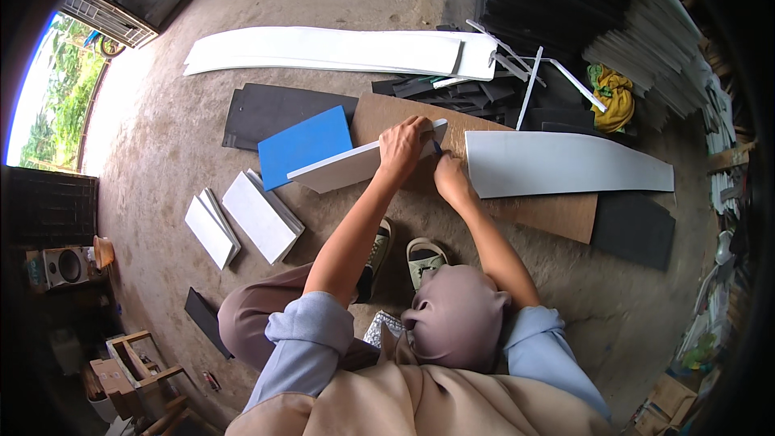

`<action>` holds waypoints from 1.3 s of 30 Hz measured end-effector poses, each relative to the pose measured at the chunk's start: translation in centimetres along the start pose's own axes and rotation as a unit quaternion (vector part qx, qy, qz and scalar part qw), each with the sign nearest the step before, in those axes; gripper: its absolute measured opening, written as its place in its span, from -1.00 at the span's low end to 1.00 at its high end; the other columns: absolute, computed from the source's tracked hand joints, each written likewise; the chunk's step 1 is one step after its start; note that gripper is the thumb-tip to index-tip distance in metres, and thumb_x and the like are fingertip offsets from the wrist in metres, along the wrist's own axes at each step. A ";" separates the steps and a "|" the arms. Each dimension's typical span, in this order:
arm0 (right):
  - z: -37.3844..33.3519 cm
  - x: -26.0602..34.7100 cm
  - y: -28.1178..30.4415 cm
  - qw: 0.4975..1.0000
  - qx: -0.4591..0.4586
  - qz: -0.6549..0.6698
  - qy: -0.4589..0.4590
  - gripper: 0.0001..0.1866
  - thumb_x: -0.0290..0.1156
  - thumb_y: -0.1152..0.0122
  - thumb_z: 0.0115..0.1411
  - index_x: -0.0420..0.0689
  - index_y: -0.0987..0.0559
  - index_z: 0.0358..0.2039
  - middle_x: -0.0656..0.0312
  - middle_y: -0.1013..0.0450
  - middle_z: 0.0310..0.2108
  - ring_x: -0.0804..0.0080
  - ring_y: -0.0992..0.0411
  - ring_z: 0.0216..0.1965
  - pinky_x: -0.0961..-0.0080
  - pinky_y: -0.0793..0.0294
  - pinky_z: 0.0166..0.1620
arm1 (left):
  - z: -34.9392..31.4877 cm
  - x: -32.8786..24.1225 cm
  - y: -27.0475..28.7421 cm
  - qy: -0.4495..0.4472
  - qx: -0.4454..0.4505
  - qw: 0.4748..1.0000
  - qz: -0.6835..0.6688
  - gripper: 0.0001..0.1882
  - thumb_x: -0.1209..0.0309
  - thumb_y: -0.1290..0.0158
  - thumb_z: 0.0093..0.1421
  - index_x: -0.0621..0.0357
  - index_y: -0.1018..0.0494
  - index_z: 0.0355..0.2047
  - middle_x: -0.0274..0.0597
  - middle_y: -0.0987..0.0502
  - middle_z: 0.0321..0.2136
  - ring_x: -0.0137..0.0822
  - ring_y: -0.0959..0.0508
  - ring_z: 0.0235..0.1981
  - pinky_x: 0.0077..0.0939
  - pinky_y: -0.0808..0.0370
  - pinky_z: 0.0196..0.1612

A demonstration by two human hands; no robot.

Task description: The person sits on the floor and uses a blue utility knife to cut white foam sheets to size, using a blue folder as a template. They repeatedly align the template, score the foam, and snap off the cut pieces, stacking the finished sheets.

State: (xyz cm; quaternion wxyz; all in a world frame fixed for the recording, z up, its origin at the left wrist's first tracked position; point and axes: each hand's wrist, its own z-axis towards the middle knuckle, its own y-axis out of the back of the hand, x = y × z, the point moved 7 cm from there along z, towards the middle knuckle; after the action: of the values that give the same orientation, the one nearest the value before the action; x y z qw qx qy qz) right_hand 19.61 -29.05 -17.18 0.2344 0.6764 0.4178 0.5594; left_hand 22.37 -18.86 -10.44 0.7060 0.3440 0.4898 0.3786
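My left hand (404, 147) is closed over the top edge of a white foam sheet (343, 168), which it holds tilted up on its long side. Close by, at the sheet's right end, my right hand (454, 175) is closed on a small dark blue tool (437, 147). Only a bit of that tool shows, so its kind is unclear. Beneath both hands lies a brown wooden board (549, 215). A blue sheet (307, 145) rests left of the held piece, and a long white sheet (565, 163) lies on the board to the right.
Two small stacks of white pieces (257, 214) (208, 226) lie on the floor at left. Beyond the board are a dark sheet (278, 113), long white strips (331, 50) and black offcuts (476, 95). Tall stacks of sheets (646, 40) and a yellow cloth (612, 101) stand far right.
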 end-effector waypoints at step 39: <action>-1.9 12.3 21.7 0.903 -0.211 0.221 0.303 -0.50 -0.19 -0.31 -0.17 -0.16 -0.38 -0.24 0.20 -0.35 -0.40 0.40 -0.34 -0.34 0.52 -0.31 -0.26 | 3.2 0.0 23.5 0.067 -0.094 0.935 -0.334 -0.76 0.29 -0.17 -0.12 0.14 -0.47 -0.45 -0.20 -0.52 -0.54 -0.43 -0.52 -0.50 -0.58 -0.45 -0.43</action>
State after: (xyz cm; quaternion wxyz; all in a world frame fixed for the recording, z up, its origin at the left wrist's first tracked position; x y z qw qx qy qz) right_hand 24.73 -30.93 7.27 0.1039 0.4839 0.1804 0.8500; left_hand 20.72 -8.04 10.60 0.7866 0.0667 0.5846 0.1871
